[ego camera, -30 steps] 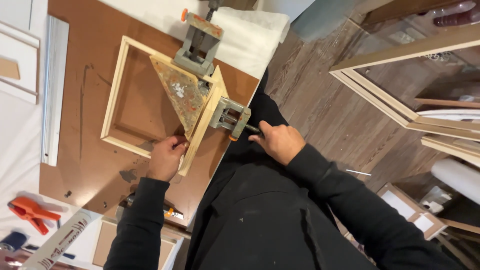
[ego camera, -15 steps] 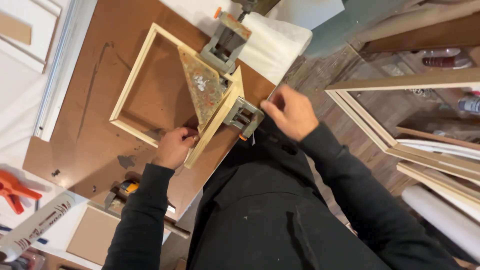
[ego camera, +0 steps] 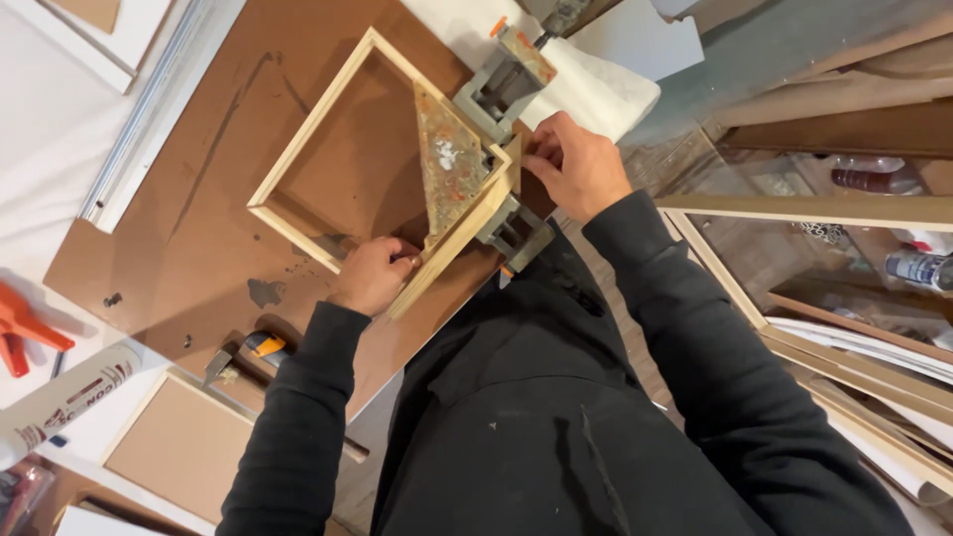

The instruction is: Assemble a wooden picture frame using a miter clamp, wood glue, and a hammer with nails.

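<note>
Frame (ego camera: 382, 164) corner sits in clamp (ego camera: 486, 149).
Left hand (ego camera: 372, 276) grips the rail; right hand (ego camera: 576, 164) pinches the corner; other corners unclamped.

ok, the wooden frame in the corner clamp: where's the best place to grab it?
Probably the free far rail of the wooden frame, gripped across its narrow width from above on the outer side. It lies flat on the brown board with nothing on it. The near corner is crowded by the corner clamp, the left hand and the right hand.
</note>
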